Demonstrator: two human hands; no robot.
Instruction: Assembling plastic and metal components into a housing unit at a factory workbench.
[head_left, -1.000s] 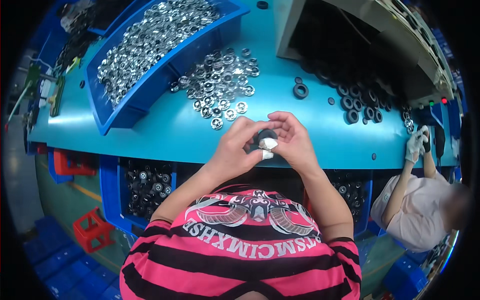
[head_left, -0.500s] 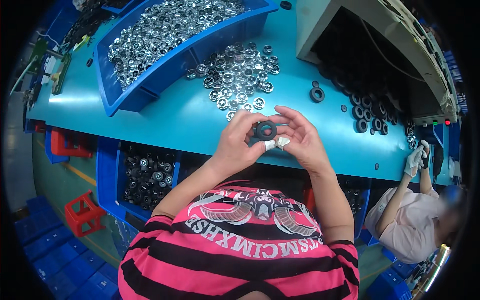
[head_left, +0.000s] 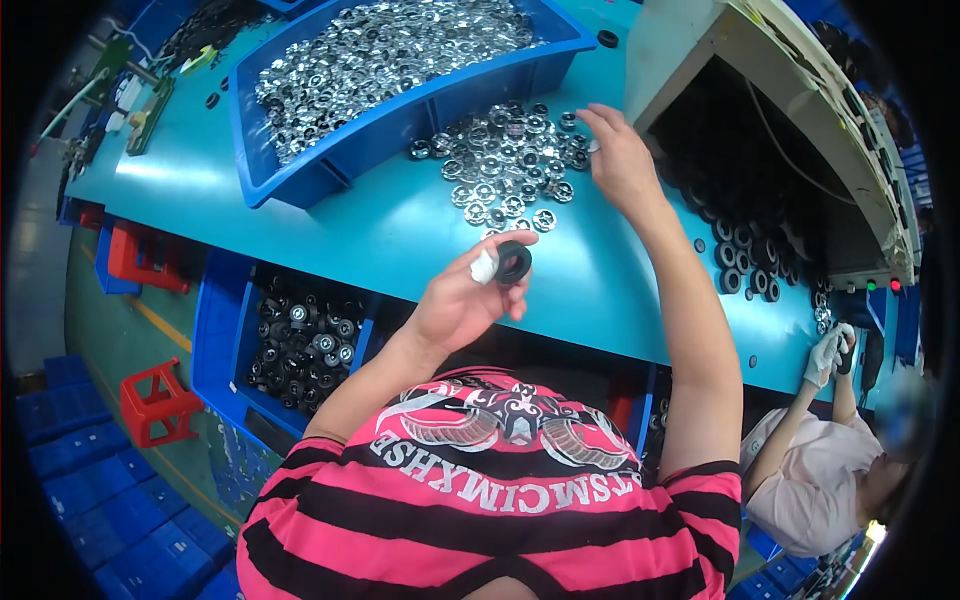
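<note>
Fingertips (head_left: 500,262) of the left hand (head_left: 462,300) were pinched together on a black ring (head_left: 515,262), thumb and forefinger clamping it just above the near edge of the teal worktable (head_left: 380,235); one fingertip wore a white wrap. Held upright, the ring showed its open centre to the camera. Well apart from it, the right hand (head_left: 620,165) reached out over the table with its fingers spread and slightly curled, the tips touching the right edge of a loose pile of silver metal discs (head_left: 500,170); whether it had actually gripped one, I could not tell. That pile lay on the bare tabletop between the two hands and just beside a long blue bin (head_left: 400,110) heaped with more of the same shiny discs. To the right of the reaching hand stood a grey machine housing (head_left: 790,90) with a dark opening, and a scatter of black rings (head_left: 745,250) lay at its mouth. Below the table edge, on the person's left, a blue crate (head_left: 225,340) held a jumble of dark round parts. A red stool (head_left: 155,400) stood on the green floor further left. At the lower right a second person in a pale top sat with a white-gloved hand (head_left: 825,355) raised near the table's corner
</note>
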